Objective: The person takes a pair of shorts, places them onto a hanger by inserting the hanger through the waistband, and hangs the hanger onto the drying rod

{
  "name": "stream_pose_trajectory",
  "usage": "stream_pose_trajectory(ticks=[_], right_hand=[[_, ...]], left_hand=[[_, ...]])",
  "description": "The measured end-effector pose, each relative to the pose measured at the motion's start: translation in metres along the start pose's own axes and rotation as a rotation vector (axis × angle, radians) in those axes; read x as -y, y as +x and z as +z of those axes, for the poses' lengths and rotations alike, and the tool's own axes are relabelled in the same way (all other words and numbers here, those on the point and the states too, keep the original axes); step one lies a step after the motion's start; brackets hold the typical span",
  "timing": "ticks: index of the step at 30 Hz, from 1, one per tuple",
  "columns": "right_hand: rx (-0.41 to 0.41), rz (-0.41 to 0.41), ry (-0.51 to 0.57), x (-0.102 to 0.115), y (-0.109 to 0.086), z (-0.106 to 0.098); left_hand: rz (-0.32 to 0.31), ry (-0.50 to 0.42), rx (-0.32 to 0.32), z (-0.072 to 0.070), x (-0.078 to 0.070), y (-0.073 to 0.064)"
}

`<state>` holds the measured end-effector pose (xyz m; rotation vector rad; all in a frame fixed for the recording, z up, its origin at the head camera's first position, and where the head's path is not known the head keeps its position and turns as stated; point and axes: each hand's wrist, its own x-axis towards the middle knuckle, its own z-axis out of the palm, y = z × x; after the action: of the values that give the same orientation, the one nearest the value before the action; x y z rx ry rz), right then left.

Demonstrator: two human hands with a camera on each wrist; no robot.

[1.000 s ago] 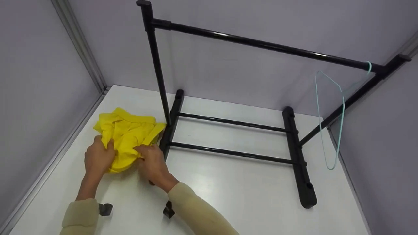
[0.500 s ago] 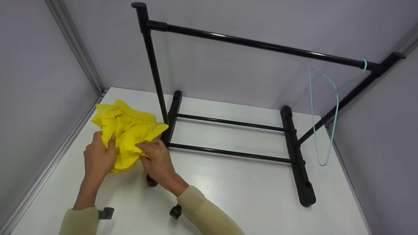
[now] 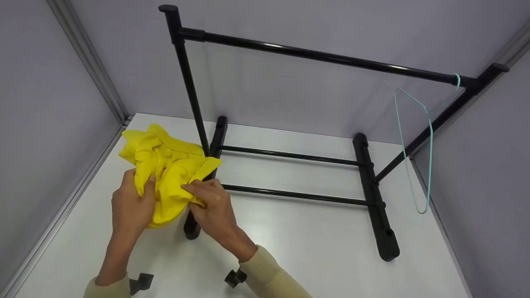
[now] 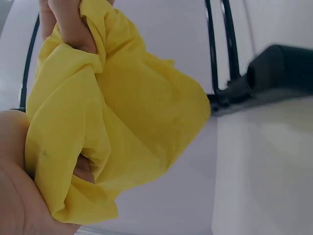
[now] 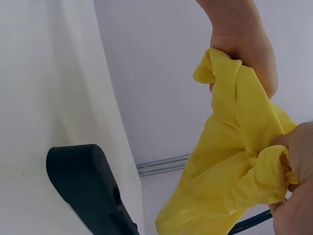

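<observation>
At far left, a pale wall panel (image 3: 49, 124) stands well apart from the fingers. The left hand (image 3: 132, 205), in a beige sleeve (image 3: 108, 287), curls its fingers into a yellow garment (image 3: 169, 165), its thumb pressing the cloth from the near side; the fingertips are mostly hidden in the folds. The garment lies bunched between the two hands and spreads past the fingers on their far side, held up over a white table (image 3: 298, 244). The right hand (image 3: 215, 209) pinches the cloth's near right edge between thumb and curled fingers, and a corner pokes out just beyond its knuckles.

Under and behind the right fingers is the left foot (image 3: 191, 229) of a black rack (image 3: 314, 54); whether cloth and rack touch, I cannot tell. The rack's two lower bars run rightward from beside those fingers, and its top bar crosses beyond both hands. At far right, well apart from the fingers, a pale green hanger (image 3: 430, 165) hooks over the top bar's right end.
</observation>
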<state>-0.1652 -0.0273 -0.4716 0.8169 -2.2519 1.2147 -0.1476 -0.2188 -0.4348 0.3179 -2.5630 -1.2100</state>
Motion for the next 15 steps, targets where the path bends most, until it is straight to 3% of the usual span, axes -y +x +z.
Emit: stream_pose_trajectory(ticks=[8,15], right_hand=[[-0.06,0.021,0.062,0.006,-0.019,-0.033],[-0.128,-0.001,0.065,-0.004,-0.041,-0.05]], left_hand=[[0.081,-0.064,0.009,0.011,-0.026,-0.023],[0.155,-0.101,0.058,0.025,-0.039,-0.032]])
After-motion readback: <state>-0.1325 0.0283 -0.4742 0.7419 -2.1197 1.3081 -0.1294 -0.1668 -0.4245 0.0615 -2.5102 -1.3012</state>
